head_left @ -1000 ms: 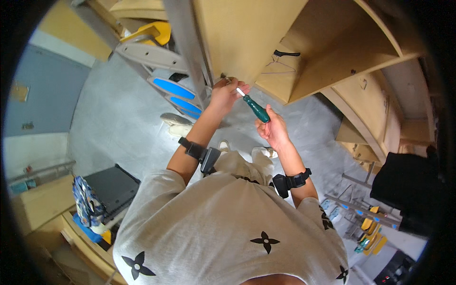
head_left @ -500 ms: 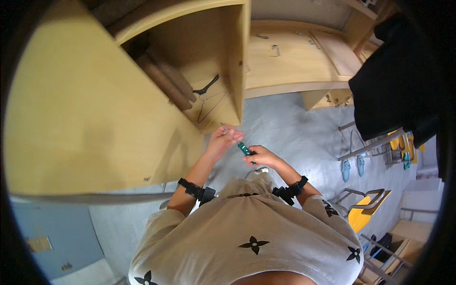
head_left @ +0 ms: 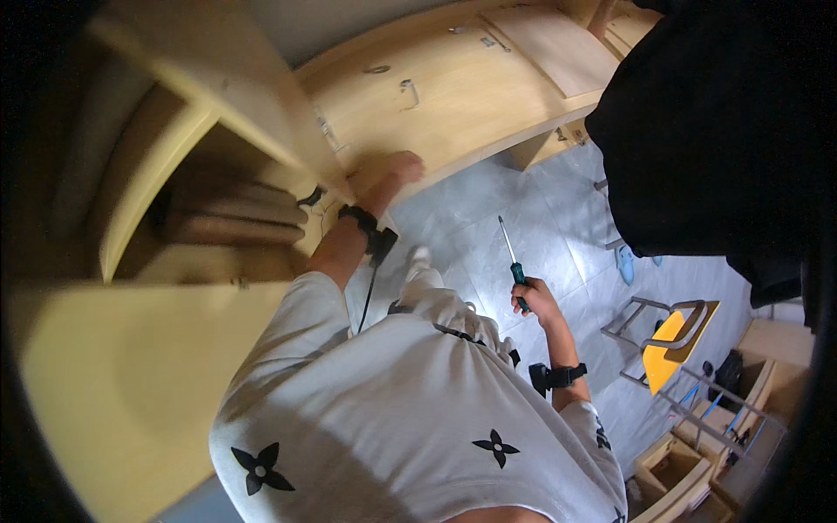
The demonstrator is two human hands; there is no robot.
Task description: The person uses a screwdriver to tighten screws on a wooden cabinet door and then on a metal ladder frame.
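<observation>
In my right hand (head_left: 537,299) is a screwdriver (head_left: 519,277) with a dark green handle. My fingers are wrapped round the handle, and its bare metal shaft points up and away over the floor. My left hand (head_left: 404,167) reaches forward to the front edge of the wooden desk (head_left: 471,96). It is smeared by motion, so I cannot make out its fingers or whether it touches the desktop. A bent metal hook or handle (head_left: 410,91) and a small ring-shaped thing (head_left: 376,70) lie farther back on that desk.
To the left stands an open wooden cupboard (head_left: 157,196) with brown folded things (head_left: 235,213) inside and its broad door (head_left: 148,357) nearer me. Black cloth (head_left: 697,148) hangs at the upper right. A yellow chair (head_left: 664,349) and a blue slipper (head_left: 625,264) are on the right.
My left hand has left the screwdriver shaft and moved forward to the desk edge. My right hand has carried the screwdriver to the right. The view has turned.
</observation>
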